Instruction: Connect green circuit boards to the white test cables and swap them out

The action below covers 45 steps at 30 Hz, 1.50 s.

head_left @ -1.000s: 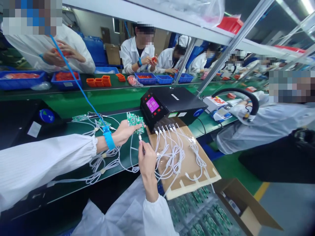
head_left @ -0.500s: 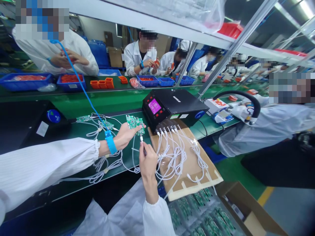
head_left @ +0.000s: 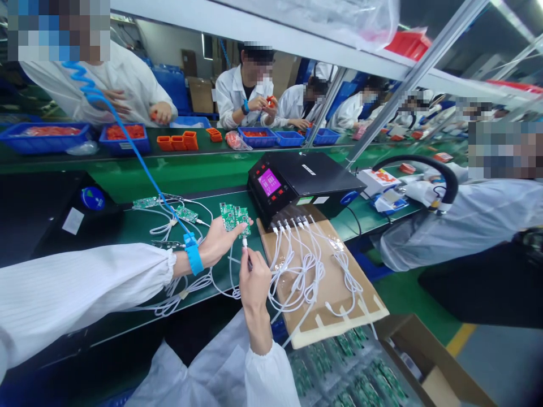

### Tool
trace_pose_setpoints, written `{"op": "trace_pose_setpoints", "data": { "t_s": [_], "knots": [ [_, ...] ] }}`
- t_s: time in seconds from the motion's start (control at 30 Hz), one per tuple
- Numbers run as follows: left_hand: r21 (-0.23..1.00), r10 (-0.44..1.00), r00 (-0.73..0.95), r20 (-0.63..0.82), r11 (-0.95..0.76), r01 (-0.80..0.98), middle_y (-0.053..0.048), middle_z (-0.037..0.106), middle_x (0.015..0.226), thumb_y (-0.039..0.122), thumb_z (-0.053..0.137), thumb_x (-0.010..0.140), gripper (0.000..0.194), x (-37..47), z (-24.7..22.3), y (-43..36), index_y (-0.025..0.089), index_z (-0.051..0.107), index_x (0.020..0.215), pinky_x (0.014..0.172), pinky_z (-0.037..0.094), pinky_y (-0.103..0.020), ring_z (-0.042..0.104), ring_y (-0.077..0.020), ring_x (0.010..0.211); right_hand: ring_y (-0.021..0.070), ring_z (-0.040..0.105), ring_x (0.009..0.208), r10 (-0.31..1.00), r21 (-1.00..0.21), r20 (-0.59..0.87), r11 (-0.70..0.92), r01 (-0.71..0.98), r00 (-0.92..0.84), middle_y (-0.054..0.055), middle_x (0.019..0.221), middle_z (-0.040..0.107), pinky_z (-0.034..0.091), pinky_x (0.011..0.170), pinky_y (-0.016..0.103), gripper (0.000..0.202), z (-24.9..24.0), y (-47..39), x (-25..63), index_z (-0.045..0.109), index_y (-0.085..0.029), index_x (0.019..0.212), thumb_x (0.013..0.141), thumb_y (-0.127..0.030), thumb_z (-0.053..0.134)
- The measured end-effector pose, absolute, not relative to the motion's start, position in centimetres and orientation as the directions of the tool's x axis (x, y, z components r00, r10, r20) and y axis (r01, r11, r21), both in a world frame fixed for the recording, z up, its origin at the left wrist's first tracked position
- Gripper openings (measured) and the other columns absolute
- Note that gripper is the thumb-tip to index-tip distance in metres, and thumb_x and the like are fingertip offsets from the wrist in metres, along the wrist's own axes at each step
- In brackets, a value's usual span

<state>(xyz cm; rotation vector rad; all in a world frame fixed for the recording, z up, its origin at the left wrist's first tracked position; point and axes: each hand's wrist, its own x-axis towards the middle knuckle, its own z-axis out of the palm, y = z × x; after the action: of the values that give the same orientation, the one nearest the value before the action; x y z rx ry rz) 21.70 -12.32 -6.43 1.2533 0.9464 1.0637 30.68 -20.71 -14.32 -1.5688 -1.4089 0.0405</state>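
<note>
The left hand [head_left: 218, 240] grips the green board [head_left: 235, 217], thumb across its face, and holds it raised above the counter [head_left: 221, 277], just left of the tester [head_left: 314, 176]. The right hand [head_left: 255, 277] pinches the white plug [head_left: 245, 242] between thumb and fingertips at the board's lower edge; full seating of the plug cannot be told. The hands are close to each other but separate. A blue wristband [head_left: 195, 260] encircles the left wrist, with a blue cord [head_left: 142, 169] leading upward from it. The tester displays a pink screen [head_left: 270, 181]. White cables [head_left: 303, 268] run from its front edge across the cardboard [head_left: 327, 291]. Further boards [head_left: 186, 213] lie on the counter beyond the left wrist, among looped leads [head_left: 169, 305].
</note>
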Motion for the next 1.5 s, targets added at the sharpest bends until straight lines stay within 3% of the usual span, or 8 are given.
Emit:
{"op": "trace_pose_setpoints", "data": {
  "t_s": [0.27,0.47,0.63,0.77,0.93,1.1,1.33,1.5],
  "knots": [
    [0.996,0.965,0.261,-0.033,0.054,-0.072,-0.014,0.077,0.110,0.049,0.087,0.069,0.048,21.7,-6.8,-12.0,0.014,0.076,0.099,0.108,0.049,-0.048,0.070,-0.0319,0.111,0.0173,0.064,0.075,0.823,-0.740,0.456,0.141,0.657,0.337,0.007,0.085,0.067,0.049,0.071,0.030,0.038,-14.6,-21.0,30.9,0.071,-0.015,0.103,0.109,-0.034,0.039],
    [0.993,0.962,0.267,-0.065,0.090,-0.079,-0.015,0.077,0.109,0.063,0.081,0.071,0.054,22.0,-5.6,-11.7,0.015,0.074,0.094,0.102,0.051,-0.049,0.070,-0.0351,0.108,0.0205,0.067,0.096,0.861,-0.804,0.417,0.202,0.559,0.290,0.010,0.106,0.066,0.059,0.084,0.034,0.048,-14.5,-22.2,31.4,0.051,-0.017,0.143,0.103,-0.044,0.054],
    [0.977,0.945,0.303,-0.121,0.167,-0.130,-0.015,0.077,0.105,0.067,0.082,0.068,0.057,22.2,-4.9,-11.9,0.017,0.071,0.092,0.097,0.054,-0.046,0.069,-0.0366,0.114,0.0194,0.069,0.103,0.818,-0.771,0.503,0.278,0.572,0.280,0.012,0.113,0.067,0.059,0.090,0.035,0.031,-14.5,-22.6,31.9,0.057,-0.020,0.134,0.106,-0.027,0.044],
    [0.980,0.943,0.320,-0.089,0.140,-0.140,-0.014,0.077,0.104,0.068,0.082,0.067,0.058,22.3,-5.0,-11.9,0.017,0.069,0.091,0.095,0.055,-0.046,0.070,-0.0354,0.111,0.0172,0.073,0.091,0.769,-0.778,0.538,0.294,0.556,0.346,0.009,0.105,0.073,0.059,0.085,0.032,0.026,-14.5,-22.6,32.1,0.063,-0.019,0.121,0.106,-0.024,0.044],
    [0.990,0.938,0.338,-0.077,0.112,-0.084,-0.011,0.077,0.098,0.071,0.077,0.073,0.057,22.2,-5.7,-12.0,0.017,0.068,0.090,0.099,0.052,-0.046,0.071,-0.0312,0.104,0.0199,0.074,0.096,0.713,-0.853,0.477,0.236,0.465,0.514,0.009,0.105,0.076,0.057,0.088,0.034,0.024,-13.7,-22.4,32.7,0.068,-0.018,0.111,0.103,-0.033,0.051],
    [0.987,0.905,0.411,-0.106,0.147,-0.069,-0.009,0.076,0.095,0.069,0.079,0.072,0.056,22.8,-6.0,-12.8,0.017,0.067,0.092,0.093,0.053,-0.041,0.071,-0.0267,0.094,0.0213,0.071,0.099,0.706,-0.930,0.354,0.194,0.313,0.613,0.010,0.110,0.074,0.056,0.089,0.037,0.032,-11.7,-20.6,34.2,0.070,-0.019,0.116,0.101,-0.042,0.054],
    [0.969,0.909,0.359,-0.209,0.243,-0.052,0.001,0.057,0.054,0.072,0.075,0.073,0.053,24.3,-5.1,-13.7,0.022,0.060,0.066,0.081,0.051,-0.035,0.064,-0.0222,0.076,0.0206,0.070,0.096,0.730,-0.947,0.322,0.255,0.197,0.602,0.011,0.108,0.072,0.057,0.090,0.037,0.033,-10.3,-18.9,34.9,0.075,-0.018,0.110,0.097,-0.044,0.060],
    [0.961,0.885,0.415,-0.210,0.265,-0.079,-0.005,0.072,0.077,0.067,0.078,0.074,0.050,24.9,-4.8,-14.0,0.019,0.066,0.075,0.085,0.050,-0.036,0.066,-0.0219,0.083,0.0205,0.070,0.090,0.721,-0.953,0.298,0.262,0.152,0.625,0.011,0.103,0.073,0.058,0.086,0.036,0.035,-9.9,-19.3,34.6,0.075,-0.017,0.108,0.095,-0.046,0.061]
  ]
}}
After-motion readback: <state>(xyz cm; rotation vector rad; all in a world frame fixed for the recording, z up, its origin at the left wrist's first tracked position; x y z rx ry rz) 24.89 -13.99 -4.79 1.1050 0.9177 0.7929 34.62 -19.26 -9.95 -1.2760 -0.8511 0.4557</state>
